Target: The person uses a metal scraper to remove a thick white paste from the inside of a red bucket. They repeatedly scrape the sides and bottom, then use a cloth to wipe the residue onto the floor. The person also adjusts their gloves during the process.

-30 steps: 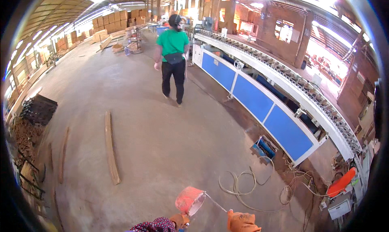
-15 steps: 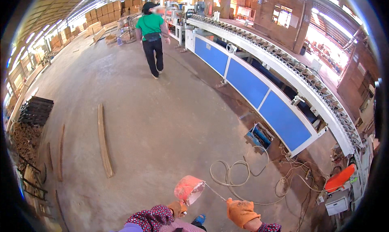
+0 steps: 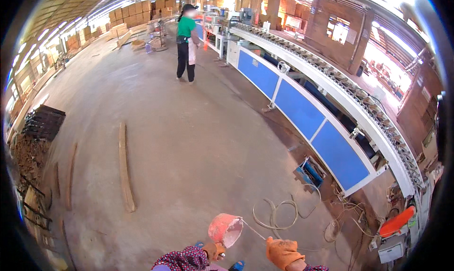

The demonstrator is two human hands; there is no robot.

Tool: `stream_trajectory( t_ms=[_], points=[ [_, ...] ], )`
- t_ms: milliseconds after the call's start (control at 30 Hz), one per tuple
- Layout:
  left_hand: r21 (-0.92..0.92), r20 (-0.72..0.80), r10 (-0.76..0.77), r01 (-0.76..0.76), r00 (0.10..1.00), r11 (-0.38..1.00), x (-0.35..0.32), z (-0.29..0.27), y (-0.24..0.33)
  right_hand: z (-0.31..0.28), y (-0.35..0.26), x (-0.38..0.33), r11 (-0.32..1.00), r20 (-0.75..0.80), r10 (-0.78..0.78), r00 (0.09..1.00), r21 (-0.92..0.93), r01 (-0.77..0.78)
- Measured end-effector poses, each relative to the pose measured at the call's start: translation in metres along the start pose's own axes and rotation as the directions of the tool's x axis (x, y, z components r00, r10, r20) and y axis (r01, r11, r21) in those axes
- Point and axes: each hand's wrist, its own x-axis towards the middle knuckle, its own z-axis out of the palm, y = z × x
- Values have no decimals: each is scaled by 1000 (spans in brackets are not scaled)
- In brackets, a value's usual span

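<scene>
We see a wide concrete floor (image 3: 189,143) of a workshop hall, filling most of the view. Along the right runs a long roller conveyor (image 3: 331,82) with blue side panels (image 3: 298,108), white frame. Far end: stacked cartons (image 3: 137,8) by the wall. A co-worker in a green shirt (image 3: 187,41) stands well up the floor, near the conveyor's far end, back toward us. On the left edge, a dark stack of strips (image 3: 42,122) with scrap wood below it. A long wooden plank (image 3: 125,167) lies flat on the floor, thinner slats (image 3: 71,176) to its left. A coiled hose (image 3: 279,214) lies near the conveyor's near end, beside a small blue box (image 3: 309,174). An orange machine part (image 3: 395,221) sits at lower right.

At the bottom, our left hand (image 3: 215,249), orange glove, clenched on the base of a small reddish bucket (image 3: 226,229), tilted, mouth toward us. The bucket's thin wire handle (image 3: 253,229) runs to our right hand (image 3: 282,252), orange glove, closed around the wire's end. The bucket is held in the air above the floor, between both hands.
</scene>
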Motion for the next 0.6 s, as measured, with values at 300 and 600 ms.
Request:
stream_trajectory(
  t_ms=[300,600],
  points=[
    [33,-184,-210,220,960,975,-84,-66,-67,-16,-72,112,975,388,-178,904,196,108],
    [-982,-169,-419,-188,892,-3,-89,-118,-157,-37,-85,224,947,191,-313,930,142,290]
  ],
)
